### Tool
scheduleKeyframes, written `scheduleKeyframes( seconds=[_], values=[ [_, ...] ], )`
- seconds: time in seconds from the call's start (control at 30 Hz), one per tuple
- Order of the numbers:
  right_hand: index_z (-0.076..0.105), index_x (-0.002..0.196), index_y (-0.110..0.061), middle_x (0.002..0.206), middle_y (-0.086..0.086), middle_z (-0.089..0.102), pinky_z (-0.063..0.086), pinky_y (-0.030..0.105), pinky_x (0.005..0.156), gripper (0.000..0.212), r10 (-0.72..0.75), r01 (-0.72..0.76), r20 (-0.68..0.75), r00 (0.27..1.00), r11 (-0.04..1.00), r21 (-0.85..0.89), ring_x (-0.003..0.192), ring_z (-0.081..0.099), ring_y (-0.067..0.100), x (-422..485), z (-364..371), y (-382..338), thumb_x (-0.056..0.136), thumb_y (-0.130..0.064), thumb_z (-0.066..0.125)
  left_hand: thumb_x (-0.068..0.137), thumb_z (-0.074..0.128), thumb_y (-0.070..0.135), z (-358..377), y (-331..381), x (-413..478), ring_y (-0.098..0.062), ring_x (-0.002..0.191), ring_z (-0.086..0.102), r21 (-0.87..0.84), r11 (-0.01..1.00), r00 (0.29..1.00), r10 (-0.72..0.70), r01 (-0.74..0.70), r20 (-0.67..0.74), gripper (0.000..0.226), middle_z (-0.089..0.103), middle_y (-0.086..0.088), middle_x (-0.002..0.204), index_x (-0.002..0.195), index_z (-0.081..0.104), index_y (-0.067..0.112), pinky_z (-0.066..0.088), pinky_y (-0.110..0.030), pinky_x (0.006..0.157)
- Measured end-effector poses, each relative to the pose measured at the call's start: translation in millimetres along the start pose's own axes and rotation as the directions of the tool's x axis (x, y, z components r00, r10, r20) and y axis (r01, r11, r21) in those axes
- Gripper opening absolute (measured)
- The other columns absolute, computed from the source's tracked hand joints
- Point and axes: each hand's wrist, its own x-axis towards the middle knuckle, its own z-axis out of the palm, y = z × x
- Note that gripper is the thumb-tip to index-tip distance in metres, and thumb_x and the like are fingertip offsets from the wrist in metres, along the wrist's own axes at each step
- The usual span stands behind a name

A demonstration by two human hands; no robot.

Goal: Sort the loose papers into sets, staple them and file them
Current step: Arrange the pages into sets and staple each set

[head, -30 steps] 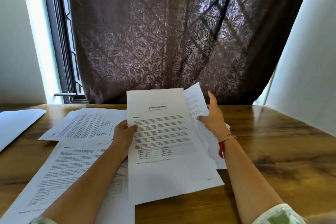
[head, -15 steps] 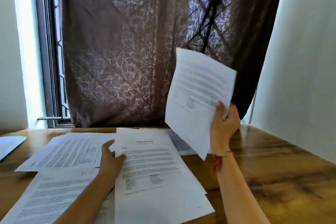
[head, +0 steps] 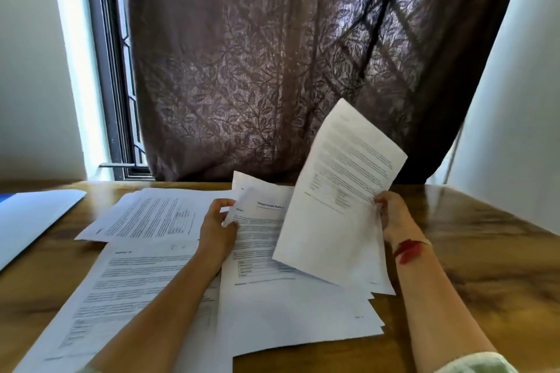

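Loose papers spread over the wooden desk (head: 485,266), one sheet raised.
I see my right hand (head: 391,212) gripping a printed sheet (head: 342,191) by its right edge, lifted and tilted above the middle pile (head: 297,318). My left hand (head: 216,227) pinches the curled upper-left corner of that pile's top page (head: 260,254). Two more paper spreads (head: 136,281) lie to the left, with a white folder (head: 33,218) beyond them.

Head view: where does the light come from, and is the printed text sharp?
In the head view, daylight enters at the window on the left and glows through the curtain; the lifted sheet in the right hand is blurred, its text unreadable; the wooden table shows soft glare.
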Motion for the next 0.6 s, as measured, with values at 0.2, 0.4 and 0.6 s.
scheduleKeyframes(
  seconds=[0.2,0.4,0.6],
  values=[
    [0.043,0.062,-0.017,0.048,-0.003,0.048,0.039,0.025,0.056,0.023,0.015,-0.019,0.044,0.999,0.996,0.088,0.056,0.044,0.014,0.0,0.7,3.2,0.085,-0.013,0.043,0.094,0.055,0.004,0.6,0.0,1.2,-0.013,0.089,0.06,-0.01,0.991,0.989,0.137,-0.137,0.057,0.021,0.063,0.006,0.097,0.092,0.059,0.024,0.043,-0.015,0.065],
    [0.045,0.065,-0.014,0.043,-0.005,0.05,0.039,0.013,0.038,0.024,-0.061,0.049,0.116,0.991,0.993,0.105,0.036,0.049,0.006,-4.3,5.7,-1.1,0.087,-0.008,0.039,0.094,0.058,0.011,1.2,-0.2,0.8,-0.021,0.098,0.062,-0.053,0.994,0.993,0.1,-0.097,0.066,0.019,0.062,-0.002,0.111,0.105,0.049,0.024,0.054,-0.037,0.082],
    [0.054,0.08,-0.01,0.07,0.003,0.055,0.043,0.025,0.051,0.012,-0.03,0.029,-0.053,0.998,0.999,-0.018,0.063,0.05,0.016,0.8,-0.2,-0.1,0.089,-0.011,0.046,0.097,0.053,0.013,1.8,0.2,2.2,-0.018,0.091,0.063,-0.044,0.995,0.995,0.095,-0.095,0.008,0.014,0.064,-0.001,0.11,0.105,0.047,0.023,0.048,-0.019,0.066]
  ],
)
